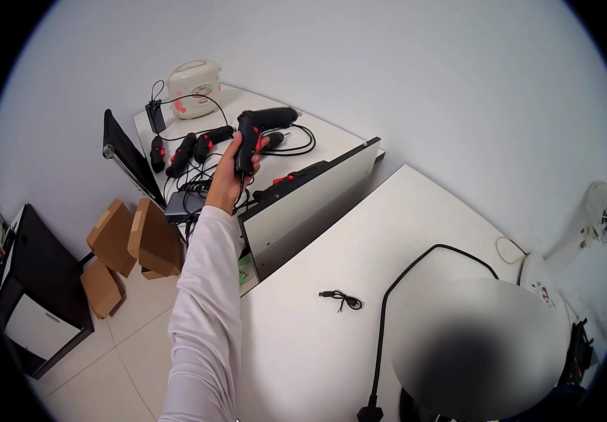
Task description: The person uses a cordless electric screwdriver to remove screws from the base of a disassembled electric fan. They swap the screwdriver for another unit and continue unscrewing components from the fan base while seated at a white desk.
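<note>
Above the far worktop [328, 149], the left hand [227, 179] reaches forward, its forearm rising from the lower edge in a loose, creased pale sleeve [205, 316]. Its fingers [233, 148] curl around the handle of a black, red-accented pistol-shaped tool [248, 133], nose pointing right. Beyond lie more dark tools [182, 153], tangled thin cables [198, 179] and a rounded, glossy cream cooker [196, 88]. Close by stands a flat, whitish panel [317, 207].

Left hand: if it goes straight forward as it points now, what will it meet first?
Most likely the wall beyond the table, with the black tool in the left hand touching first. Depth is unclear; the table could come sooner.
</note>
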Tool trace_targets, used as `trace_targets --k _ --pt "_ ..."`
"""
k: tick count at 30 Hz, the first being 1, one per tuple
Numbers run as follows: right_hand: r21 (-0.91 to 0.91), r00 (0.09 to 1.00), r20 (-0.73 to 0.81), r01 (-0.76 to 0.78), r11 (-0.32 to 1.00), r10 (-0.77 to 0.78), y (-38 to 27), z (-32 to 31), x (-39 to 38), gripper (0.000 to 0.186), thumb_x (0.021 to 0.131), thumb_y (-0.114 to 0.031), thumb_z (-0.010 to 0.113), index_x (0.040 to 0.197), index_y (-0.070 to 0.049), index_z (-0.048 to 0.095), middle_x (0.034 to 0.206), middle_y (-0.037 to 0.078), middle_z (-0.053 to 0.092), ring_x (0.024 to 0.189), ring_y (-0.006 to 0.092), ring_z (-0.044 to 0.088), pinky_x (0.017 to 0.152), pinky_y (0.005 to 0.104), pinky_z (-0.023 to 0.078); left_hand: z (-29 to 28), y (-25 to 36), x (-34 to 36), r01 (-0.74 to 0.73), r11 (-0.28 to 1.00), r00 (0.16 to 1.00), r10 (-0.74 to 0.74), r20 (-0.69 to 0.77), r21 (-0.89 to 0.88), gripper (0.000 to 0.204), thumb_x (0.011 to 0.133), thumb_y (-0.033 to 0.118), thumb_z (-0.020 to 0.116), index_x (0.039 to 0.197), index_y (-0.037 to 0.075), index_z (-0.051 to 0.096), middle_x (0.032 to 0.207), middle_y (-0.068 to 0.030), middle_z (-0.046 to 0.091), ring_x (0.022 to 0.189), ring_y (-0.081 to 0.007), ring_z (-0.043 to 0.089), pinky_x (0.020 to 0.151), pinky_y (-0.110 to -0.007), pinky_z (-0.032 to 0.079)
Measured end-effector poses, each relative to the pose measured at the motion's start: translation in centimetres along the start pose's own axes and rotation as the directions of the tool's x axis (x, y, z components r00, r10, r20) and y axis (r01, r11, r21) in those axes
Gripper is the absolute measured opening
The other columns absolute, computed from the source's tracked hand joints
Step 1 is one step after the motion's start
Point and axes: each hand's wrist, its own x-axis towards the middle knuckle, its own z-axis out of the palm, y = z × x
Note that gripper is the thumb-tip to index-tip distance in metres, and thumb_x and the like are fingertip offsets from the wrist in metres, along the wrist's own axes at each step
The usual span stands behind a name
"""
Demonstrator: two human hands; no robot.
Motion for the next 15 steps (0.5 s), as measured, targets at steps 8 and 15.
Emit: trace_targets --k 8,15 --pt "-0.484 0.991 0.028 -0.104 0.869 0.133 -10.1 -19.1 -9.0 0.053 0.09 -0.048 0.042 0.111 0.001 0.038 0.089 0.01 0.043 0.049 0.0102 0.038 0.049 0.0251 0.039 2.9 -0.3 0.7 0.081 0.87 0.931 0.108 0.348 -0.487 0.057 0.088 0.039 0.052 0.122 -0.004 0.039 0.104 -0.012 0.053 0.08 -0.0183 0.053 0.076 -0.032 0.048" --pt "0.037 0.999 -0.039 -0.035 0.999 0.036 -0.9 -1.4 -0.8 0.054 0.09 -0.048 0.041 0.111 0.001 0.037 0.087 0.01 0.044 0.049 0.0111 0.038 0.052 0.0272 0.041 3.0 0.6 -0.5 0.142 0.889 0.885 0.083 0.458 -0.435 0.049 0.087 0.037 0.052 0.12 0.001 0.044 0.101 -0.0086 0.053 0.059 -0.012 0.045 0.05 -0.022 0.038"
